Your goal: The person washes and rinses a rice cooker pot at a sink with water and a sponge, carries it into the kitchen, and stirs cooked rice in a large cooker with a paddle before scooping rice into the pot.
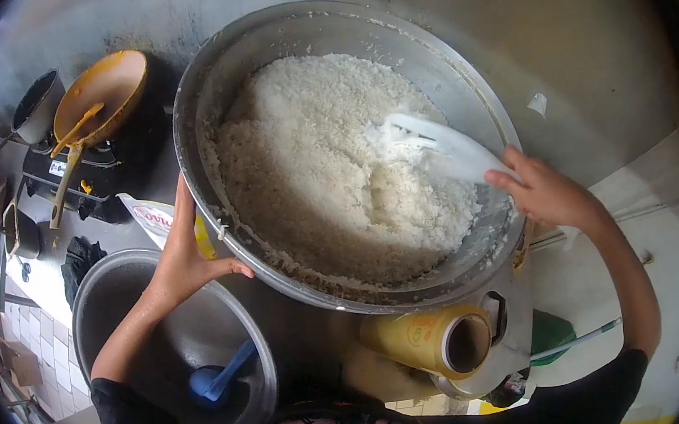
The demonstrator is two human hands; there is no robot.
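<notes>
A large round metal pot (pixel 458 73) full of cooked white rice (pixel 300 158) fills the middle of the view and looks tilted. At its near left side, my left hand (pixel 182 263) holds the pot from outside, thumb apart from the fingers along the wall. The fingertips are partly hidden. My right hand (pixel 542 189) is closed round the handle of a white slotted rice paddle (pixel 453 144). The paddle's slotted end rests in the rice on the right, beside a hollow, where the rice looks blurred or steamy.
At lower left stands a second metal pot (pixel 256 326) with a blue scoop (pixel 217 383) inside. Below the rice pot lies a yellow roll of wrap (pixel 421 341). A stained pan (pixel 111 79) with a spoon sits on a stove (pixel 93 177) at upper left.
</notes>
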